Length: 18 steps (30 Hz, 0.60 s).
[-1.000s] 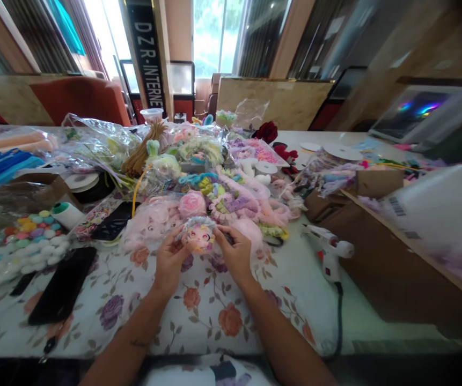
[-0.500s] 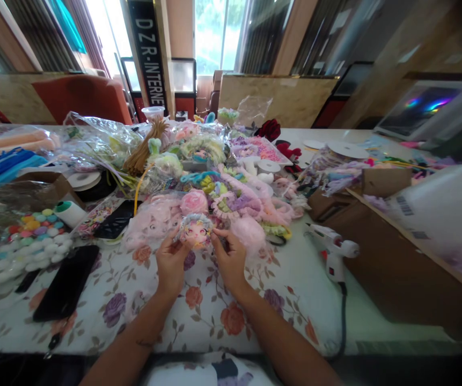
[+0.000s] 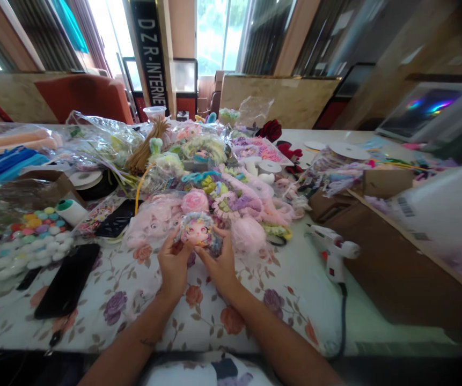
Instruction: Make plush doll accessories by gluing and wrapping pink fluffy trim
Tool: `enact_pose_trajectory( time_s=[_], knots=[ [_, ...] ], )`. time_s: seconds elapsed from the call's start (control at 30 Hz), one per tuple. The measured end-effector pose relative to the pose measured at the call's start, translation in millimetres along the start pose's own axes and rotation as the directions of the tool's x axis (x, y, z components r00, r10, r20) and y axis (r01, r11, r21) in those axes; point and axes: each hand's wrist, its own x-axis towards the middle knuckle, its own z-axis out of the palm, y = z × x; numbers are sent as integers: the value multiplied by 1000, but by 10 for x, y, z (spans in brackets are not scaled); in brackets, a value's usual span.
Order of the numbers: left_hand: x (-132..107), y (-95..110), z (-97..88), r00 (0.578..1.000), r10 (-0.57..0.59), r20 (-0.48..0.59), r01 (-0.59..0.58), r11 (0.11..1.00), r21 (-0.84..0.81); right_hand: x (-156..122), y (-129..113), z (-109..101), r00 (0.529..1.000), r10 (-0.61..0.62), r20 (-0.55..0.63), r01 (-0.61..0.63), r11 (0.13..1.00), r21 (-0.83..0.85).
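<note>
Both my hands hold a small doll face piece (image 3: 197, 231) with a pink cartoon face and a grey-blue fuzzy rim. My left hand (image 3: 173, 264) pinches its lower left edge. My right hand (image 3: 219, 262) grips its lower right side, fingers curled under it. The piece is held just above the floral tablecloth (image 3: 210, 313), in front of a heap of pastel fuzzy craft pieces (image 3: 231, 201) and a bag of pink plush parts (image 3: 152, 220).
A white glue gun (image 3: 332, 252) lies to the right, its cord trailing toward me. A black phone (image 3: 68, 279) lies at left beside a bag of pompoms (image 3: 25, 241). A cardboard box (image 3: 391, 257) stands at right. Plastic bags crowd the back.
My right hand has shifted left and under the doll face, closing in against my left hand. The piece has tilted slightly; the view has barely drifted.
</note>
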Motion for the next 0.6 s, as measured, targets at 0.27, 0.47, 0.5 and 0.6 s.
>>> enact_pose_trajectory(
  time_s=[0.27,0.47,0.5,0.6],
  knots=[
    [48,63,-9,998,-48,38,51,994,-92,18,-33,-27,998,-22,-64,22,1000,2],
    [198,152,-65,971,-223,84,238,935,-265,16,-46,-30,997,-71,-23,70,996,-48],
    [209,158,-72,966,-237,102,256,930,-263,16,-44,-30,997,-72,-20,71,996,-46],
    [205,157,-75,963,-238,125,263,929,-259,17,-33,-29,996,-84,-25,83,995,-49]
  ],
)
